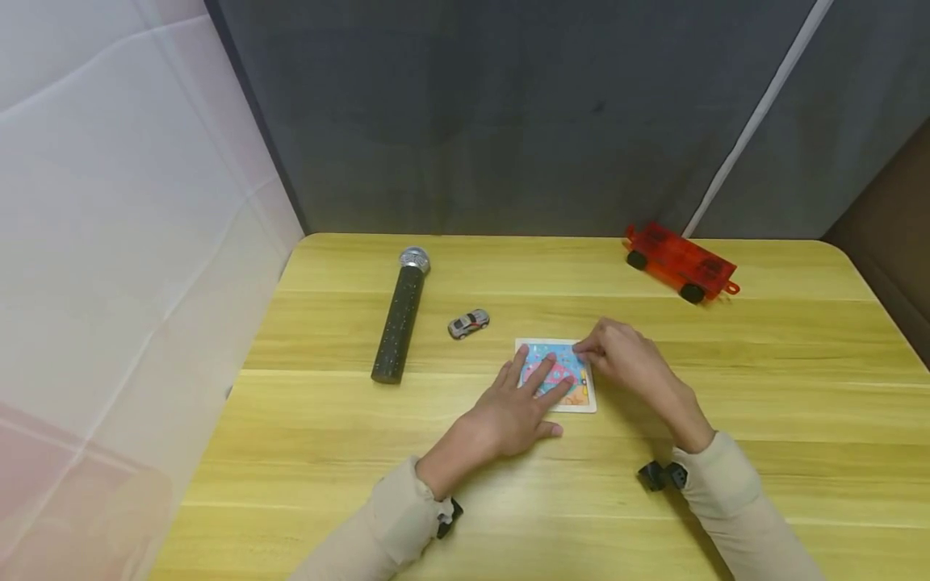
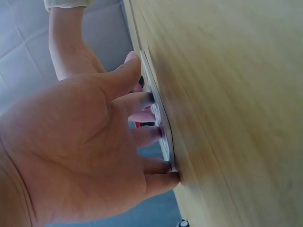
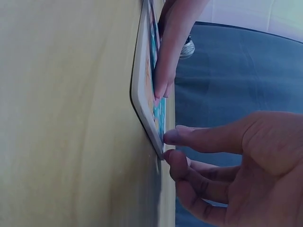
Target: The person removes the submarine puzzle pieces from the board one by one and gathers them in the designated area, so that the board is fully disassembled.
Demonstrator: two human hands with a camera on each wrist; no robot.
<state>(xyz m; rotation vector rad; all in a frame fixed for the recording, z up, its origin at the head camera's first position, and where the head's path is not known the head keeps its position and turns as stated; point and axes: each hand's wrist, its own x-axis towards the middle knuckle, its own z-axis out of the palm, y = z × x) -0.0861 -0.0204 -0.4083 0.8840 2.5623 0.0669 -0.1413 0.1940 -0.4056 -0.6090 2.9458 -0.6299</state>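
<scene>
A square picture board (image 1: 576, 397) lies flat on the table, with a white border and a blue sea scene with a pink shape. My left hand (image 1: 512, 413) rests on it from the lower left, fingers spread and tips touching the picture; the palm stays raised in the left wrist view. At the board's far right corner is my right hand (image 1: 630, 359). In the right wrist view its thumb (image 3: 182, 135) and curled index finger pinch that corner, and the other fingers fold beneath. Part of the picture is hidden under the left fingers.
Left of the board is a silver toy car (image 1: 468, 323), and beyond it a black speckled microphone (image 1: 400, 323). A red translucent toy wagon (image 1: 679, 260) with black wheels stands at the back right. Behind the wooden table (image 1: 327, 476) rises a dark grey panel (image 1: 465, 121).
</scene>
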